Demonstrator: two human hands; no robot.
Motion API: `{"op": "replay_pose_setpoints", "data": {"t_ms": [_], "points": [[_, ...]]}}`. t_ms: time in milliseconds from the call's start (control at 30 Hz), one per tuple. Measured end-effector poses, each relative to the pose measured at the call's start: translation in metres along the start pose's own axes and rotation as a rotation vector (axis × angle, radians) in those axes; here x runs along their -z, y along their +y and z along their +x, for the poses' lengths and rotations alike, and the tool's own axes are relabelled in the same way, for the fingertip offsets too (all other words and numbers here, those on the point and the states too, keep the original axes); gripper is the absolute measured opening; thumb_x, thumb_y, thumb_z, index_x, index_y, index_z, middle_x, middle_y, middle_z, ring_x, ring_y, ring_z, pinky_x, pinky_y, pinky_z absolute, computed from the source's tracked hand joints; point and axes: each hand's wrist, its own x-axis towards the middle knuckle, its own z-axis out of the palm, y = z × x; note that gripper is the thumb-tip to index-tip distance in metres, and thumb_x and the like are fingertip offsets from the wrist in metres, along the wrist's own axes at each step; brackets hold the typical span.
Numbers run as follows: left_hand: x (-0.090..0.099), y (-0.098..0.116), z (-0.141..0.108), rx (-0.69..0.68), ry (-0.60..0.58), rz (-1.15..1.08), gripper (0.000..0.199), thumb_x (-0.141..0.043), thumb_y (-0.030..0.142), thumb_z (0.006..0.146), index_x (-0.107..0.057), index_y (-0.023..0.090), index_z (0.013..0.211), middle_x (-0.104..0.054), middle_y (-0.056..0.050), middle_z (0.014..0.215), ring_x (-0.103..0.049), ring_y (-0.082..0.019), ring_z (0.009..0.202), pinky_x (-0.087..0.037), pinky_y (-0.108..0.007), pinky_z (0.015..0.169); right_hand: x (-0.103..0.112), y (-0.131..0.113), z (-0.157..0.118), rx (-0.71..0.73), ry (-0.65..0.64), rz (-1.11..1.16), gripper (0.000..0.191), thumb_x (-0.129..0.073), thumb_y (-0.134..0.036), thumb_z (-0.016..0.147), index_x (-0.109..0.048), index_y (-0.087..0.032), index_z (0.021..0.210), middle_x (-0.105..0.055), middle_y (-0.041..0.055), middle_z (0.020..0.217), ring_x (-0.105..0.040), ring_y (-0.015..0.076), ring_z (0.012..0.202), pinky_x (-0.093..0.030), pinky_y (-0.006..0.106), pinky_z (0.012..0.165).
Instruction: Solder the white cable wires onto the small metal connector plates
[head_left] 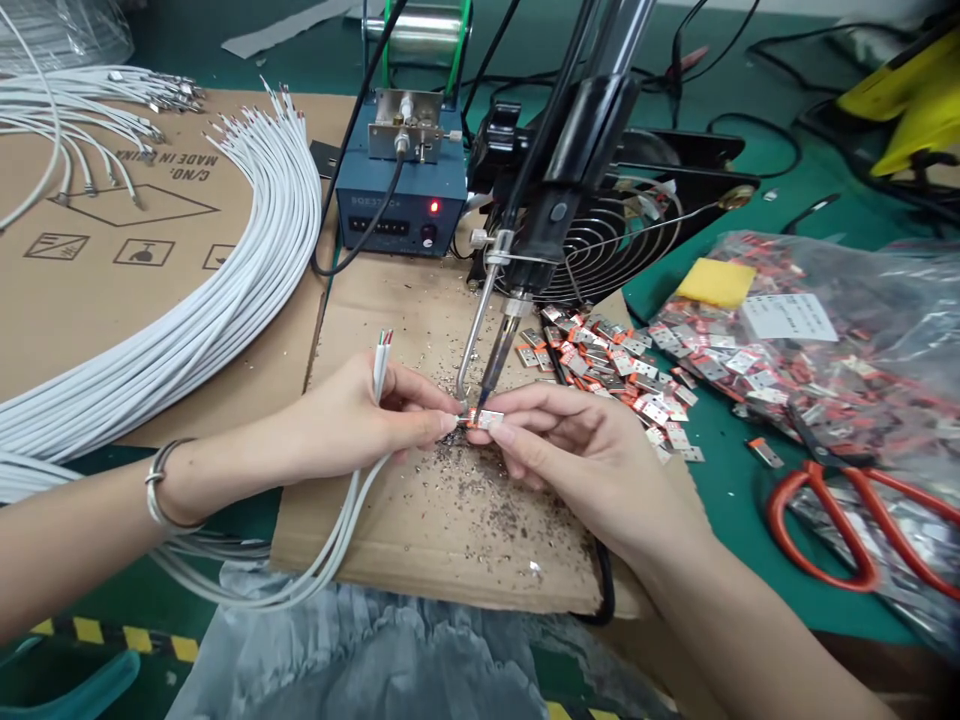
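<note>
My left hand [360, 420] is closed on white cables [380, 368]. Between its thumb and forefinger it pinches one cable's end, while other stripped ends with red and green wires stick up behind the thumb. My right hand [577, 440] pinches a small metal USB connector [490, 419] with an orange-red insert. Wire end and connector meet between the fingertips; whether they are joined I cannot tell. Right above them, the tip of a mounted soldering iron [504, 345] comes down onto or very close to the connector. A bent metal solder feed tube [478, 325] ends beside it.
Loose USB connectors [600, 360] lie piled right of the iron, near a plastic bag [885, 330] of more. Red-handled scissors [821, 520] rest at right. Behind stand a blue solder feeder [401, 190] and a fan [622, 240]. A white cable bundle [225, 310] curves along the left.
</note>
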Motion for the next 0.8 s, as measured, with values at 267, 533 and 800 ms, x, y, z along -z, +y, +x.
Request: {"op": "replay_pose_setpoints", "data": {"t_ms": [267, 533, 800], "points": [[0.0012, -0.0017, 0.002, 0.003, 0.008, 0.058, 0.011, -0.059, 0.013, 0.073, -0.067, 0.008, 0.078, -0.048, 0.007, 0.043, -0.039, -0.003, 0.039, -0.028, -0.014, 0.035, -0.0063, 0.0031, 0.0002, 0.072, 0.093, -0.087, 0.019, -0.075, -0.012, 0.056, -0.065, -0.019, 0.07, -0.064, -0.0014, 0.057, -0.053, 0.0072, 0.046, -0.042, 0.016, 0.04], [0.0, -0.0017, 0.0007, 0.006, 0.005, 0.078, 0.012, -0.059, 0.015, 0.074, -0.067, 0.008, 0.076, -0.049, 0.006, 0.045, -0.041, -0.003, 0.041, -0.03, -0.013, 0.036, -0.0067, 0.0016, 0.0003, 0.043, 0.082, -0.065, 0.012, -0.073, -0.016, 0.061, -0.065, -0.019, 0.07, -0.061, -0.003, 0.053, -0.049, 0.0059, 0.042, -0.038, 0.016, 0.037], [-0.0007, 0.0036, -0.0007, 0.038, -0.005, 0.02, 0.01, -0.059, 0.014, 0.075, -0.066, 0.008, 0.076, -0.047, 0.007, 0.042, -0.034, -0.002, 0.034, -0.029, -0.013, 0.034, -0.0001, -0.0008, -0.0004, 0.025, -0.008, -0.034, 0.011, -0.071, -0.024, 0.066, -0.067, -0.02, 0.075, -0.066, 0.0002, 0.058, -0.049, 0.0071, 0.042, -0.041, 0.018, 0.038]]}}
